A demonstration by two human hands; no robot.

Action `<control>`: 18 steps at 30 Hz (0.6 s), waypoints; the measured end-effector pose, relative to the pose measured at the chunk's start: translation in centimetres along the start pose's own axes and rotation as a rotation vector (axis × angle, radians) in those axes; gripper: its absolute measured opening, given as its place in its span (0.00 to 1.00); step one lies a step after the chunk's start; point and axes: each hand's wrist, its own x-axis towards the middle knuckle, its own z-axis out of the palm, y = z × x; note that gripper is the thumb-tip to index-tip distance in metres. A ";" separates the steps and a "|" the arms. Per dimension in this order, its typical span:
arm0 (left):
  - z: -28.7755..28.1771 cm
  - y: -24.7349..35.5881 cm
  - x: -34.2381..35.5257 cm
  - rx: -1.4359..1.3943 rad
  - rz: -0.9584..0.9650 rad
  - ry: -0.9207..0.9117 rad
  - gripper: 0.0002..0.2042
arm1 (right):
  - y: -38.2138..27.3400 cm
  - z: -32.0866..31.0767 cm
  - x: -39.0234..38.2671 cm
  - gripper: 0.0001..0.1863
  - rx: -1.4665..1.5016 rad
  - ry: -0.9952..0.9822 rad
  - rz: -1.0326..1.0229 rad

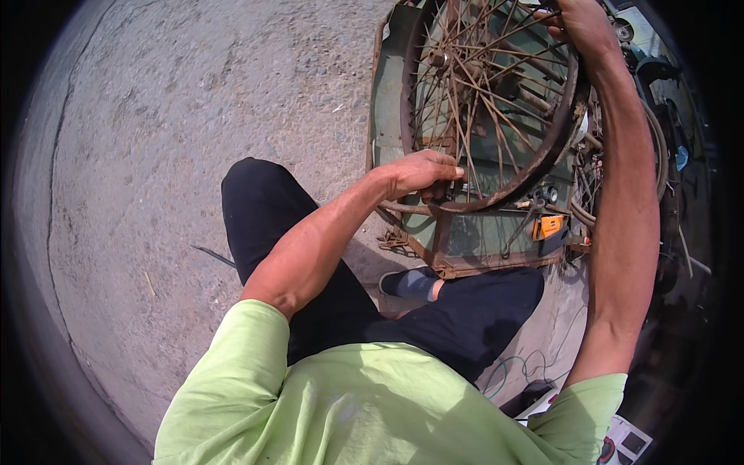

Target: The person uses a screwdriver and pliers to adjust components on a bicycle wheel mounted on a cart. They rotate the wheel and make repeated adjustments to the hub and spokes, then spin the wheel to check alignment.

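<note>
A rusty spoked wheel (535,175) stands tilted over a green metal panel with a rusty frame (488,246). My left hand (425,172) is closed at the wheel's near left edge, its thumb by the spokes; the other fingers are partly hidden behind the rim. Higher up on the right, my right hand (587,29) grips the rim, with fingers reaching in among the spokes. The hub (438,58) has a rusty axle end sticking out. Part of the wheel's far side is cut off by the picture's upper edge.
An orange and black tool (549,227) lies on the panel's near right. Beside it are several small metal parts and cables (585,209). A rusty chain (397,242) sits at the panel's near left corner. Rough concrete ground (170,155) spreads to the left. A green cord (515,364) lies near my right knee.
</note>
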 end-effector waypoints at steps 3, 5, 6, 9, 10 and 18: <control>-1.1 -2.5 0.0 -0.394 0.090 -0.225 0.28 | 0.3 0.0 2.1 0.13 -0.006 -0.070 0.046; -1.0 -2.8 -0.2 -0.417 0.074 -0.203 0.30 | 0.1 -0.1 1.9 0.13 -0.037 -0.048 0.022; -0.6 -2.6 -0.4 -0.432 0.067 -0.193 0.31 | -0.2 -0.1 1.6 0.13 -0.057 -0.040 0.010; 0.5 -1.3 -0.3 -0.174 0.089 -0.030 0.23 | 0.3 -0.1 1.9 0.14 0.010 -0.033 0.020; 0.7 -0.9 -0.1 -0.041 0.096 0.042 0.21 | 0.2 0.0 2.0 0.14 0.005 -0.034 0.018; 0.6 -0.8 -0.5 0.127 0.133 0.097 0.19 | 4.3 -1.5 4.7 0.43 -0.085 -0.229 -0.044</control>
